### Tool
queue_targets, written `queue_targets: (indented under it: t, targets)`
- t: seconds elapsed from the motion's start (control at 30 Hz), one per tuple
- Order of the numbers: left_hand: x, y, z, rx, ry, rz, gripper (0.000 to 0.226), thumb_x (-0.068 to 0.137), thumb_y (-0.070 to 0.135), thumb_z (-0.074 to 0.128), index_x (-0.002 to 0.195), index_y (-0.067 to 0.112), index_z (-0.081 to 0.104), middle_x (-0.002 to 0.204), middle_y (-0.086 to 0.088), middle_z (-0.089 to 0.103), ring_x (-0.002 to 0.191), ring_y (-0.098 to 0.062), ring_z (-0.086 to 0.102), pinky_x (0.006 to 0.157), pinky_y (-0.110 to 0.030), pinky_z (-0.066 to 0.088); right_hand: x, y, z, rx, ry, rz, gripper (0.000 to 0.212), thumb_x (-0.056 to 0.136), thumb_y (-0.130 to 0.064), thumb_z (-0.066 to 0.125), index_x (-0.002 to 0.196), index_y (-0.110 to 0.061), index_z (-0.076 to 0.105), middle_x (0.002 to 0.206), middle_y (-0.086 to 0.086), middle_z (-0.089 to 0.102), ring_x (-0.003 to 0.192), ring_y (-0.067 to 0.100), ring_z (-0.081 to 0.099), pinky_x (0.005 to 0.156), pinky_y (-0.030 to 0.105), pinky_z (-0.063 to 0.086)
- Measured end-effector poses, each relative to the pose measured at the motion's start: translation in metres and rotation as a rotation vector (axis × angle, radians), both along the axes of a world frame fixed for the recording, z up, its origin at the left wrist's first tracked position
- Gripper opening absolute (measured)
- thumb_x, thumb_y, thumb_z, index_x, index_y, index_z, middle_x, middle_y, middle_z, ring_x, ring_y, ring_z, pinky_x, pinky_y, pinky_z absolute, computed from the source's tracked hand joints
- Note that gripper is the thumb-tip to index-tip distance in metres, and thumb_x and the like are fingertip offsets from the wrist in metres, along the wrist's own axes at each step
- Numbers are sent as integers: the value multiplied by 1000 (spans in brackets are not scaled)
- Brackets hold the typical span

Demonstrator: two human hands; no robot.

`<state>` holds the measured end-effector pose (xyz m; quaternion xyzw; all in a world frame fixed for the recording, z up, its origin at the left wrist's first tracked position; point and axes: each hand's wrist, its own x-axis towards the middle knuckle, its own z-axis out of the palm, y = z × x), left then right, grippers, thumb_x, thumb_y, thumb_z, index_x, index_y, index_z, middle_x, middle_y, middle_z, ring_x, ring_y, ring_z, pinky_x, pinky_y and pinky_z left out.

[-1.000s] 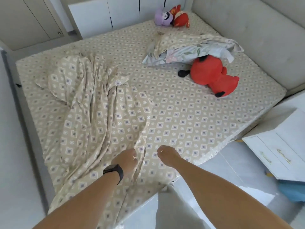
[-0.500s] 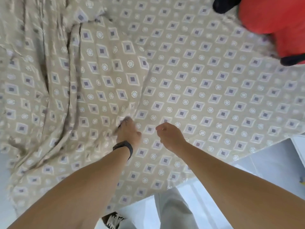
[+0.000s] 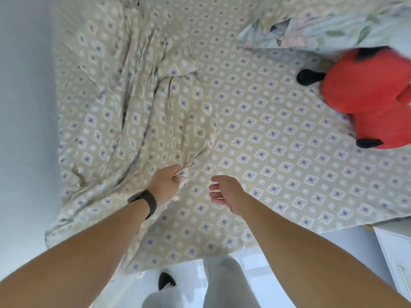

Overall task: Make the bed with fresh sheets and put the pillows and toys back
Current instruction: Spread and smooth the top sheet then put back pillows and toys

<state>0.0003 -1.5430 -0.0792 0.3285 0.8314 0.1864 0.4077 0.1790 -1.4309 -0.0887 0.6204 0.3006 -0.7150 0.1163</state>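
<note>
Meanwhile, at the bed's near edge, our left hand (image 3: 165, 183) gripped a bunched fold of the loose sheet (image 3: 124, 121) lying over the bed's left half, whereas our right hand (image 3: 225, 194), fisted half a second before, had relaxed open, empty, suggesting a regrip.

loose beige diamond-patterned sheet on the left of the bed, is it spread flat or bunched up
Bunched up. The loose beige diamond-patterned sheet lies in long folds and ridges, gathered to a point where the left hand grips it; the right hand hovers open beside.

The left hand (image 3: 165, 182) grabs the bunched sheet (image 3: 142, 121) — the right hand (image 3: 226, 194) hangs loose beside it, fingers relaxed.
</note>
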Motion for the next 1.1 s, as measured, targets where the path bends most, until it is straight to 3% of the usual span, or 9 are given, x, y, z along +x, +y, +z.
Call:
queue_targets:
  t: [0.2, 0.3, 0.47, 0.6, 0.73, 0.8, 0.87, 0.93, 1.1]
  targets:
    - [-17, -56, 208, 280, -134, 364, 41, 87, -13, 41, 66, 20, 53, 51, 7, 36, 45, -12, 29, 51, -27, 23, -62, -58, 129, -324, 275, -252, 71, 93, -59, 59, 145, -15, 37, 124, 20, 57, 97, 43, 67, 82, 55, 59]
    - [-26, -90, 281, 426, -71, 357, 21, 90, -6, 47, 78, 9, 56, 59, -4, 42, 49, -15, 37, 49, -27, 32, -110, -97, 196, -386, 487, -447, 57, 94, -55, 62, 126, -10, 46, 106, 18, 61, 86, 31, 63, 74, 43, 56]
    - [-40, -161, 337, 536, 159, 193, 30, 93, 16, 57, 118, 33, 56, 82, 5, 56, 63, -10, 48, 60, -29, 45, -140, -103, 296, -44, 664, -480, 20, 106, -17, 48, 111, -4, 62, 104, 15, 67, 91, 27, 66, 82, 39, 57]
    - [-34, -195, 342, 226, 563, -159, 72, 86, 24, 58, 147, 47, 25, 124, 10, 47, 92, -23, 63, 76, -39, 55, -137, -99, 367, 315, 652, -391, 16, 94, -2, 58, 105, -11, 51, 86, 13, 58, 67, 24, 60, 65, 36, 55]
    - [-47, -187, 371, 350, 759, -111, 39, 87, 11, 52, 123, 25, 47, 103, 7, 45, 82, -30, 60, 60, -34, 43, -143, -91, 433, 608, 693, -371, 31, 86, 0, 65, 109, -10, 47, 79, 8, 50, 61, 20, 48, 50, 24, 44]
    - [-57, -182, 399, 475, 824, -108, 23, 86, 9, 53, 107, 19, 51, 94, 6, 44, 73, -28, 55, 58, -35, 41, -144, -72, 454, 585, 738, -462, 53, 75, 5, 68, 123, 0, 47, 76, 8, 50, 61, 22, 49, 64, 34, 55]
    - [-67, -178, 422, 585, 895, -95, 17, 83, 4, 54, 96, 15, 52, 89, 5, 43, 68, -27, 50, 55, -36, 40, -140, -51, 467, 482, 778, -575, 40, 75, 11, 64, 111, 0, 53, 79, 10, 52, 69, 26, 54, 80, 47, 57]
    - [-71, -172, 439, 624, 977, -96, 19, 78, -1, 54, 90, 13, 51, 89, 2, 45, 71, -22, 44, 55, -33, 34, -133, -35, 474, 399, 798, -593, 18, 84, 13, 56, 89, -3, 52, 78, 9, 48, 67, 22, 51, 71, 37, 60]
    - [-77, -136, 440, 436, 960, -59, 22, 72, -1, 54, 88, 14, 50, 92, -1, 51, 88, -28, 53, 61, -36, 40, -118, -19, 464, 298, 772, -513, 23, 89, 9, 35, 74, -4, 47, 84, 8, 37, 66, 19, 38, 69, 19, 52]
